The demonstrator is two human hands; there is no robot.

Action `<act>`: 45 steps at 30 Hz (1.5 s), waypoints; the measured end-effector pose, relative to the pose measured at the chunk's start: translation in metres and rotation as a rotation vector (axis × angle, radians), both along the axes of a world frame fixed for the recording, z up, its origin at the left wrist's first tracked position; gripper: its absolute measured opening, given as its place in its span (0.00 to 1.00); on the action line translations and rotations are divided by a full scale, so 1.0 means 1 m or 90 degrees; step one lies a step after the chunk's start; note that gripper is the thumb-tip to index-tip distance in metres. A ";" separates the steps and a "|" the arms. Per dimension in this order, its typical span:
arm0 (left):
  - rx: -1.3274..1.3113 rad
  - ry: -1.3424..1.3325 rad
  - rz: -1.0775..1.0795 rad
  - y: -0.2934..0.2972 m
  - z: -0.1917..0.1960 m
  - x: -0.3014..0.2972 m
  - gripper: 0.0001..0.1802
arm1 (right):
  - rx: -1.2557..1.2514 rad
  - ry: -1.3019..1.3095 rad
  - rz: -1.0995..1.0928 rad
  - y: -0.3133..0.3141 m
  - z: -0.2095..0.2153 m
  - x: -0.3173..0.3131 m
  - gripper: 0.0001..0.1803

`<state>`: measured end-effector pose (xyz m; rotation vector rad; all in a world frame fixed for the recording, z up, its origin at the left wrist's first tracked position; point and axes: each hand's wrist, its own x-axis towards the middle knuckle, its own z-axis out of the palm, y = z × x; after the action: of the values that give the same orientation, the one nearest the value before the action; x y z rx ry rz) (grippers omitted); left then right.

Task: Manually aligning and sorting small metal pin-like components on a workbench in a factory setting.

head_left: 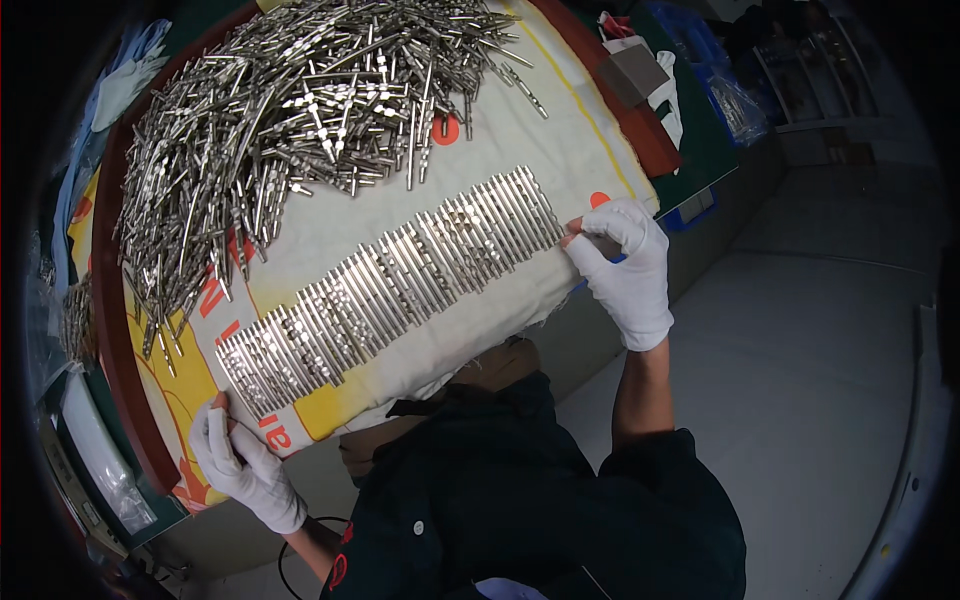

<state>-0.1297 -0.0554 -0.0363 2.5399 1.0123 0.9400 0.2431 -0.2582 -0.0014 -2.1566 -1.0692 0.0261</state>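
A long slanting row of shiny metal rods (390,285) lies side by side on the cloth in front of me; the rods have grooves or notches along them. My left hand (245,465), in a white glove with bare fingertips, has its fingers curled against the row's near left end. At the far right end, the thumb and forefinger of my right hand (625,270), gloved the same way, pinch together by the last rods. Beyond the row rises a big loose heap of similar metal rods (330,110), pointing every way.
Pale printed cloth (560,120) with yellow and red marks covers the work surface. A reddish-brown raised edge (130,380) borders it on the left and upper right. A grey block (633,75) sits at upper right, near blue bins (690,40). Plastic bags (105,450) lie on the left.
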 end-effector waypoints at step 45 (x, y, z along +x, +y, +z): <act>-0.013 -0.023 0.019 -0.002 0.000 0.002 0.24 | -0.009 -0.161 0.232 0.023 0.001 -0.005 0.14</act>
<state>-0.1276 -0.0576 -0.0367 2.4890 1.0471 0.9758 0.2383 -0.2355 -0.0002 -1.9864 -1.6019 -0.0731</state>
